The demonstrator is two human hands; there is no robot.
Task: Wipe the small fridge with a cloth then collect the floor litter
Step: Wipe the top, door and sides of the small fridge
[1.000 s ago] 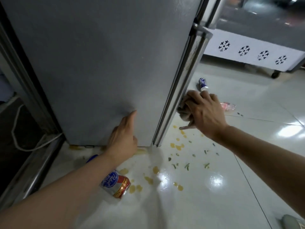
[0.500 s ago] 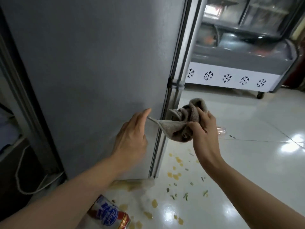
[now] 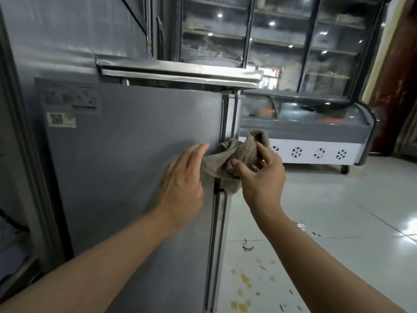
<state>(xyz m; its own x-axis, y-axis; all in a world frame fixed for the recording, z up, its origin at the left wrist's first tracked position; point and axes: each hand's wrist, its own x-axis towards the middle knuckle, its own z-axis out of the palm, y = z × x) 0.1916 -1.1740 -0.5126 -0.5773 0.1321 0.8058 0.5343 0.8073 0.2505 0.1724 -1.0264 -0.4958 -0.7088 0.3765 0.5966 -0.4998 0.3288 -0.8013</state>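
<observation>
1. Cloth (image 3: 234, 159), grey-brown and bunched, sits in our right hand (image 3: 262, 177): thumb and fingers are closed on its middle, a fold standing up above the knuckles and a corner hanging below the palm.
2. Our left hand (image 3: 180, 184) is just left of that grip, fingers out straight and together. Their tips meet the cloth's left edge, but we cannot tell whether they pinch it or only touch it; the hand is blurred.
3. Behind both hands stands the fridge (image 3: 135, 154), its grey side panel to the left of the grip and its front corner strip directly behind the cloth.
4. Above the grip we see a metal ledge (image 3: 180, 72) jutting from the fridge.
5. Below the grip and to the right, yellow and green scraps (image 3: 244, 279) lie on the glossy white floor (image 3: 338, 222).
6. Past the grip, to the right, a chest freezer (image 3: 316, 141) with snowflake marks stands against the wall.
</observation>
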